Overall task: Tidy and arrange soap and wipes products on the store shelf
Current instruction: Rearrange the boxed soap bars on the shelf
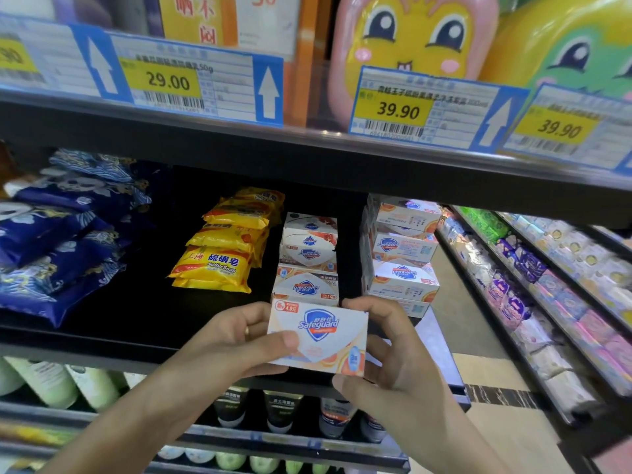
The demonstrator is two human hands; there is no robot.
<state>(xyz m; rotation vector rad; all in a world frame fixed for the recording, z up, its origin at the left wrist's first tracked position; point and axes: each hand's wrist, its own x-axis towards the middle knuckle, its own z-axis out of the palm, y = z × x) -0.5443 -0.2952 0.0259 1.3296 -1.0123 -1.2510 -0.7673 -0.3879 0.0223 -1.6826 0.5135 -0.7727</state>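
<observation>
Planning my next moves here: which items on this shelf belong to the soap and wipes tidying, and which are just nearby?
Job:
Safeguard box, held by left hand and right hand
Safeguard stacks
sulfur soap packs
blue packs

Nearby:
price tags
cartoon bottles
tubes below

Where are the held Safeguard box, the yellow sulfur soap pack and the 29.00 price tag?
Safeguard box (319, 336): head view, blue shield logo.
Yellow sulfur soap pack (213, 265): head view, front label.
29.00 price tag (164, 80): head view, yellow field.

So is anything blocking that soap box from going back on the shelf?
Nothing visible. Both hands hold the soap box just in front of the stacked soap boxes; bare shelf lies open to their left.
</observation>
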